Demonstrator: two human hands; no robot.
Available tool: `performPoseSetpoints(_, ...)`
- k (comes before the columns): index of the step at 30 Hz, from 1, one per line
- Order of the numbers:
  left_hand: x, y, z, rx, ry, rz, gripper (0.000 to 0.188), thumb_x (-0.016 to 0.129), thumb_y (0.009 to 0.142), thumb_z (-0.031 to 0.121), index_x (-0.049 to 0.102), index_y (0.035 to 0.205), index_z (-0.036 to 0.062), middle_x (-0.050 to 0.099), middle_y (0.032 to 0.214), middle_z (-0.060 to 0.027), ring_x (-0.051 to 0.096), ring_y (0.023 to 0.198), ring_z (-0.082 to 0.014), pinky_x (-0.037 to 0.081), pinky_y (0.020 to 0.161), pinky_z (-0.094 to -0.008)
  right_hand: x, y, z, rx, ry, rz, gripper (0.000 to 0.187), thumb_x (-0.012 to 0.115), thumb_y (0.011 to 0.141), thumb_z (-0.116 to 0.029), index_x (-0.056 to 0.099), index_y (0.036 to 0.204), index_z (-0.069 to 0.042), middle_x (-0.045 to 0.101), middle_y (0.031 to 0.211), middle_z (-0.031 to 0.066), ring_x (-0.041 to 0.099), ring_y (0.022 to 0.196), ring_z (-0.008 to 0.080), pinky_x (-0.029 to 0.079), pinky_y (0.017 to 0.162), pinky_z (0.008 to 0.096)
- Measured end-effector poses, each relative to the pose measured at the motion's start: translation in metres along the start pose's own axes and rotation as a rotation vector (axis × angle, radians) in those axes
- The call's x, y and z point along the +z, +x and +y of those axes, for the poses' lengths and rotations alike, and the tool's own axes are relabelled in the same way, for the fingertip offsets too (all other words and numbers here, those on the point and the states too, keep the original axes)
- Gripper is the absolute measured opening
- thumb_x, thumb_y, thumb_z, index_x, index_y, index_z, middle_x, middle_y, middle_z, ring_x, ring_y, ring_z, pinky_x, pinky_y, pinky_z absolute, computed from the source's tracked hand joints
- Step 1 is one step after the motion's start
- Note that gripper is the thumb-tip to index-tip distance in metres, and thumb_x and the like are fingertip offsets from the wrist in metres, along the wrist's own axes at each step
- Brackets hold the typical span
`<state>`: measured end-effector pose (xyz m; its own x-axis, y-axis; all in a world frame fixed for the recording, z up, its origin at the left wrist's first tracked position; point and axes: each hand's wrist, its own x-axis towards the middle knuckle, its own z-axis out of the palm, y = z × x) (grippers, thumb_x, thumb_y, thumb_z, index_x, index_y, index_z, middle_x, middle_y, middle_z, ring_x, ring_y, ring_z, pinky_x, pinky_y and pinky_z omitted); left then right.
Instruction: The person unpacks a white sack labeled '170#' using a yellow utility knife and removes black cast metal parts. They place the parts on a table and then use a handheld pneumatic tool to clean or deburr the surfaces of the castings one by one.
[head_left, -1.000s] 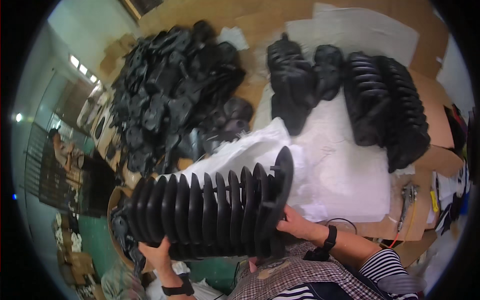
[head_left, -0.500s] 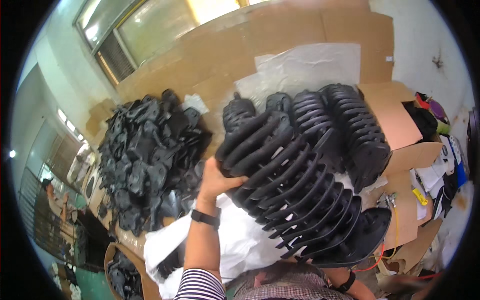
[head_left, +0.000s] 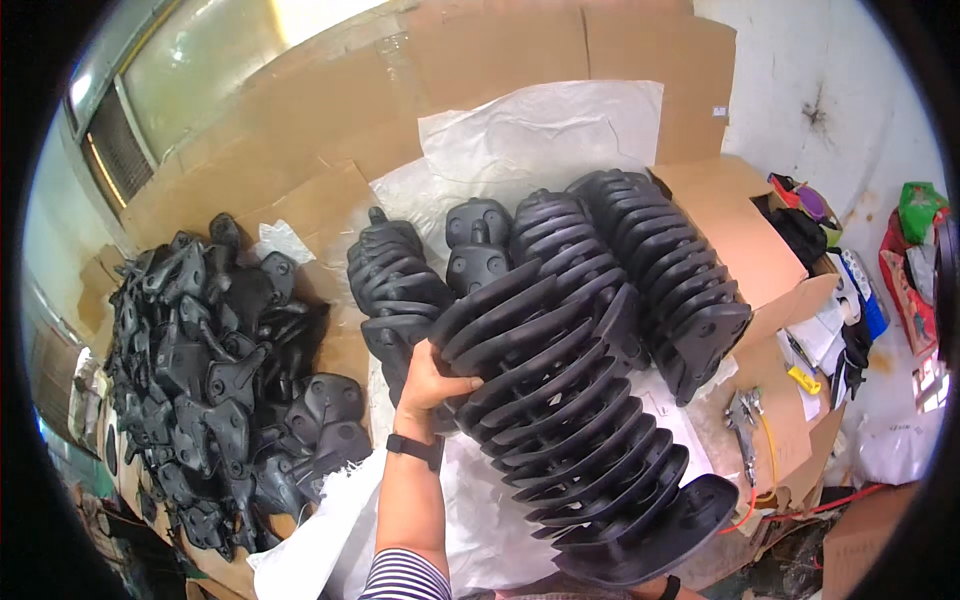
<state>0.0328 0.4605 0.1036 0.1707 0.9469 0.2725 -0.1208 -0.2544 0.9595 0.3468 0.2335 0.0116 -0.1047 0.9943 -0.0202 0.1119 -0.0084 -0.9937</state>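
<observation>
A long stack of nested black moulded plastic parts (head_left: 560, 400) slants in front of me, from upper left to lower right. At its upper left end my left hand (head_left: 432, 380) grips the side, thumb laid over the curved edges. A dark band circles that wrist. Only a bit of my right forearm and its dark band shows at the lower edge, beside the stack's lower end; the hand itself is hidden there. Just beyond lie similar stacks: a short one (head_left: 395, 270), a middle one (head_left: 565, 235) and a long one (head_left: 665, 270). Loose black parts (head_left: 478, 250) sit between them.
A heap of loose black parts (head_left: 205, 380) covers the left side. White sheeting (head_left: 335, 530) lies under my arm. Cardboard (head_left: 500, 60) lines the back. At right are an open carton (head_left: 740, 235), a yellow-handled cutter (head_left: 803, 380) and an air tool (head_left: 742, 425) with hoses.
My view has swung rightward and come closer to the table, so the heap appears further left. The held stack stays in my left hand; its lower end sits lower in view.
</observation>
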Motion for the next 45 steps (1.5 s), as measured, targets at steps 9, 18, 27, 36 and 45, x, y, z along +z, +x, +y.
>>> performPoseSetpoints(9, 0.000, 0.019, -0.094, -0.049, -0.234, 0.201, 0.099, 0.071, 0.062, 0.000, 0.020, 0.147, 0.0073, 0.042, 0.138, -0.0132, 0.044, 0.124, -0.0249, 0.035, 0.105, -0.0355, 0.035, 0.024, -0.001, -0.121, 0.039, 0.040, 0.108, 0.083, 0.069, -0.019, 0.009, 0.146, -0.001, 0.035, 0.141, 0.0146, 0.039, 0.128, 0.0259, 0.034, 0.106, 0.0390)
performPoseSetpoints(18, 0.009, 0.031, -0.067, -0.024, 0.369, 0.603, 0.090, 0.073, 0.075, 0.017, 0.020, 0.147, 0.0041, 0.029, 0.147, -0.0225, 0.029, 0.136, -0.0325, 0.025, 0.111, -0.0392, 0.035, 0.036, 0.028, -0.026, 0.020, 0.160, 0.124, 0.091, 0.057, -0.021, 0.008, 0.145, 0.004, 0.029, 0.142, 0.0185, 0.034, 0.132, 0.0298, 0.029, 0.109, 0.0401)
performPoseSetpoints(27, -0.018, 0.116, -0.052, -0.305, 0.532, 0.276, 0.078, 0.075, 0.077, 0.039, 0.045, 0.133, -0.0064, 0.060, 0.116, -0.0223, 0.060, 0.103, -0.0243, 0.045, 0.092, -0.0331, 0.029, 0.037, 0.026, -0.072, -0.105, 0.129, 0.123, 0.091, 0.054, -0.022, 0.012, 0.144, 0.005, 0.031, 0.141, 0.0193, 0.034, 0.131, 0.0313, 0.029, 0.108, 0.0403)
performPoseSetpoints(36, -0.027, 0.158, -0.031, -0.625, 0.585, -0.019, 0.041, 0.078, 0.062, 0.021, 0.070, 0.094, -0.0050, 0.069, 0.083, -0.0105, 0.064, 0.070, -0.0178, 0.051, 0.069, -0.0296, 0.021, 0.044, 0.026, -0.029, -0.173, 0.085, 0.124, 0.093, 0.050, -0.024, 0.017, 0.144, 0.004, 0.037, 0.138, 0.0188, 0.038, 0.129, 0.0323, 0.030, 0.108, 0.0409)
performPoseSetpoints(45, -0.060, 0.160, -0.063, -0.430, 0.151, 0.104, 0.050, 0.072, 0.056, 0.004, 0.063, 0.105, -0.0018, 0.064, 0.085, -0.0078, 0.060, 0.077, -0.0202, 0.047, 0.078, -0.0296, 0.017, 0.052, 0.037, 0.002, 0.074, 0.064, 0.128, 0.093, 0.053, -0.025, 0.010, 0.147, -0.001, 0.031, 0.146, 0.0170, 0.033, 0.134, 0.0286, 0.029, 0.110, 0.0403)
